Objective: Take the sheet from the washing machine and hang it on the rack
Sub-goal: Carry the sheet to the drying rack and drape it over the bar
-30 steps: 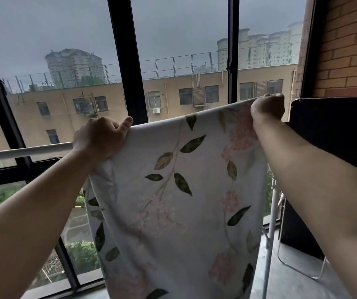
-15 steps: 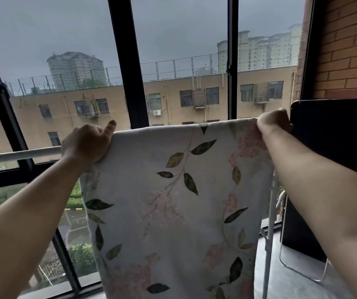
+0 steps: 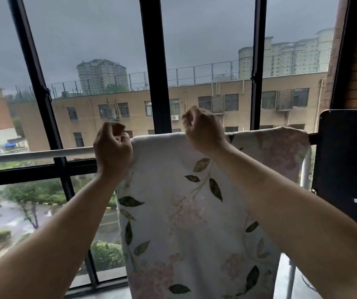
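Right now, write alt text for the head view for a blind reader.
A floral sheet hangs draped over a white rail before a dark-framed window. The left hand, fingers curled, is at its left edge; the right hand, also curled, is above its top.

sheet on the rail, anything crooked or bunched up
Nothing serious: the sheet hangs flat over the rail, no bunching. It sits far toward the rail's right end, its corner sagging close to the dark panel.

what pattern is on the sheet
The sheet is white with green leaves and pale pink blossoms, clearest in the head view.
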A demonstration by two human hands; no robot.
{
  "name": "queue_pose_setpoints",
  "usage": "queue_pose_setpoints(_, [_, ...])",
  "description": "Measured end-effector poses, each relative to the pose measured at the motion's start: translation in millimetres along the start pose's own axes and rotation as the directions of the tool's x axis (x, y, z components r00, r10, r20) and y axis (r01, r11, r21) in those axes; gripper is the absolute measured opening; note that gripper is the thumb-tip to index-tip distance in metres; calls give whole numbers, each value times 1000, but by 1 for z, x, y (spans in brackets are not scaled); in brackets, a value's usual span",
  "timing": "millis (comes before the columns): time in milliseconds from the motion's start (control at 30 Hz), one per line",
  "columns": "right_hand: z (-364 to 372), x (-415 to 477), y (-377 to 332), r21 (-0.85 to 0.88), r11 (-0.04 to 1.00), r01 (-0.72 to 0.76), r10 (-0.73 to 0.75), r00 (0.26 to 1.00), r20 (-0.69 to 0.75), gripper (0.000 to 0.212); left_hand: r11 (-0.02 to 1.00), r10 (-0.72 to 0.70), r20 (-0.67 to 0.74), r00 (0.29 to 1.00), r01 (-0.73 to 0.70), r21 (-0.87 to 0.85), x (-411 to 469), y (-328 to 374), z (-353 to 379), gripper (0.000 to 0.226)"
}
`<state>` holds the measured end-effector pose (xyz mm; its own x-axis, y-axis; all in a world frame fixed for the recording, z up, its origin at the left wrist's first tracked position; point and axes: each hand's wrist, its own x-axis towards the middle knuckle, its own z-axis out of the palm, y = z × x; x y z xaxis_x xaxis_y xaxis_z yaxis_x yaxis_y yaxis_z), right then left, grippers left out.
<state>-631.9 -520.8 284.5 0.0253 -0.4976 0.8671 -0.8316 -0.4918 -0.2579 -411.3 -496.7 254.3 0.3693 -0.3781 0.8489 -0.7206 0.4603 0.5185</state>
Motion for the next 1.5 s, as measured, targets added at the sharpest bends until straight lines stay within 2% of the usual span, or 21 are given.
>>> queue_pose_setpoints(67, [10, -2, -27, 49, 999, 22, -26, 997, 77, 31, 997, -76, -87, 993, 74, -21, -20, -4, -7, 13])
queue_pose_setpoints(133, [18, -2, -43, 67, 998, -14, 6, 993, 121, 35, 983, -171, -70, 983, 165, -81, -43, -4, -11, 16])
queue_pose_setpoints(200, [27, -3, -49, 55, 996, -74, 61, 975, 215, 40, 938, -326, -34, 945, 318, -139, -59, -3, -13, 21])
queue_pose_setpoints(267, [33, -7, -50, -12, 996, -93, 92, 950, 298, 45, 870, -458, 45, 888, 458, -182, -64, -7, -14, 24])
queue_pose_setpoints(333, [36, -12, -50, -71, 994, -80, 98, 947, 305, 47, 784, -518, 223, 826, 562, -264, -60, -15, -18, 28])
queue_pose_setpoints(400, [38, -14, -49, -90, 993, -74, 97, 953, 286, 47, 736, -524, 378, 763, 629, -251, -55, -20, -23, 30])
queue_pose_setpoints(467, [39, -13, -50, -103, 991, -83, 110, 950, 293, 47, 742, -515, 456, 725, 644, -186, -49, -23, -29, 28])
queue_pose_setpoints(533, [40, -14, -52, -102, 990, -101, 127, 945, 302, 45, 774, -492, 480, 726, 617, -139, -44, -25, -34, 18])
queue_pose_setpoints(600, [40, -16, -57, -135, 986, -94, 124, 963, 238, 38, 798, -475, 477, 740, 590, -121, -38, -25, -42, 13])
queue_pose_setpoints(667, [37, -20, -64, -233, 972, -6, 25, 996, 80, 32, 787, -457, 521, 721, 601, -141, -36, -25, -45, 15])
queue_pose_setpoints(733, [33, -27, -78, -293, 944, 151, -151, 988, 24, 36, 752, -439, 571, 694, 631, -190, -36, -23, -49, 23])
queue_pose_setpoints(767, [30, -31, -87, -282, 935, 214, -205, 977, 62, 42, 734, -438, 587, 681, 648, -204, -37, -22, -50, 26])
queue_pose_setpoints(867, [32, -39, -108, -311, 906, 286, -228, 951, 211, 57, 625, -448, 631, 633, 727, -285, -36, -22, -51, 23])
queue_pose_setpoints(967, [36, -40, -113, -354, 881, 313, -234, 940, 248, 39, 520, -479, 667, 571, 797, -309, -35, -22, -53, 31])
queue_pose_setpoints(1033, [33, -37, -113, -304, 913, 273, -178, 936, 305, 30, 449, -479, 710, 515, 840, -306, -36, -23, -53, 37])
queue_pose_setpoints(1133, [23, -23, -112, -172, 981, 85, -14, 925, 380, 29, 364, -443, 781, 441, 884, -292, -34, -22, -53, 34])
queue_pose_setpoints(1200, [16, -13, -108, -52, 998, -33, 50, 921, 386, 28, 401, -404, 807, 431, 876, -267, -33, -19, -50, 21])
queue_pose_setpoints(1267, [11, -7, -104, 67, 991, -113, 81, 925, 372, 30, 494, -387, 811, 438, 841, -218, -35, -14, -44, 17])
queue_pose_setpoints(1400, [5, -3, -99, 240, 916, -321, 203, 889, 411, 36, 614, -323, 798, 509, 755, -232, -36, -7, -29, 40])
queue_pose_setpoints(1500, [4, 4, -95, 246, 863, -441, 308, 846, 434, 42, 527, -243, 872, 424, 812, -249, -38, -4, -25, 25])
